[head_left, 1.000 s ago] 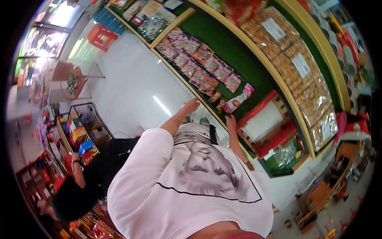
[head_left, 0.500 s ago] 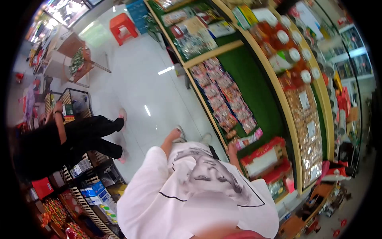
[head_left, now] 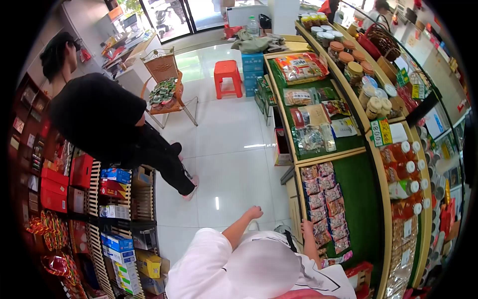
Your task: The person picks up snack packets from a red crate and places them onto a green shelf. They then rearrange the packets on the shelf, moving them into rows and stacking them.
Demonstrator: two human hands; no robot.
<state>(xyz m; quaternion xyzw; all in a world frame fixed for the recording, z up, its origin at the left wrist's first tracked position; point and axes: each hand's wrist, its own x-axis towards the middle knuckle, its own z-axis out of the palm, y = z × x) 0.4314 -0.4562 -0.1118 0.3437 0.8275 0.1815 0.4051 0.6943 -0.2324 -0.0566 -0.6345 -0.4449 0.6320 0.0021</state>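
Note:
My left hand point(head_left: 254, 213) hangs over the tiled floor with its fingers loosely curled and nothing visible in it. At the wooden front edge point(head_left: 298, 199) of the display shelf, my right hand point(head_left: 307, 229) rests with its fingers bent over the rim. Beside it, rows of small snack packets point(head_left: 326, 203) lie on the green shelf lining. A pink-and-white packet point(head_left: 336, 259) lies closer to my body, near my right forearm. Part of a red box point(head_left: 359, 273) shows at the lower end of the shelf.
A person in black point(head_left: 104, 117) stands at the left by slatted shelves point(head_left: 94, 187). Ahead are a chair point(head_left: 162, 74) bearing green packets, a red stool point(head_left: 227, 77) and blue boxes point(head_left: 252, 65). Bottled goods point(head_left: 401, 167) line the upper shelf to the right.
My view has lifted and swung, showing more of the shop ahead. The other person now appears upright, head in view. My right hand stays by the shelf edge; my left is still held out.

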